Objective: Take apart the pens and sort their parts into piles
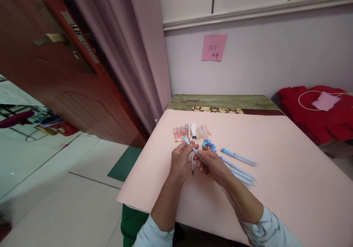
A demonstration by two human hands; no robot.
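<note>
Over a pink sheet (pixel 275 155) that covers the table, my left hand (pixel 180 162) pinches a thin pen refill (pixel 192 164) that points down toward me. My right hand (pixel 212 166) is closed on a light blue pen barrel (pixel 193 149) that slants up to the left across the refill. Just beyond my fingers lies a small heap of blue pen caps (pixel 209 145). Several light blue pens (pixel 238 158) lie to the right of my right hand.
A row of refills and clear pen parts (pixel 191 132) lies further back on the sheet. A green tabletop edge (pixel 220 101) shows behind it. A red bag (pixel 317 110) sits at the right, a red-brown door (pixel 55 63) and curtain at the left. A pink note (pixel 214 47) hangs on the wall.
</note>
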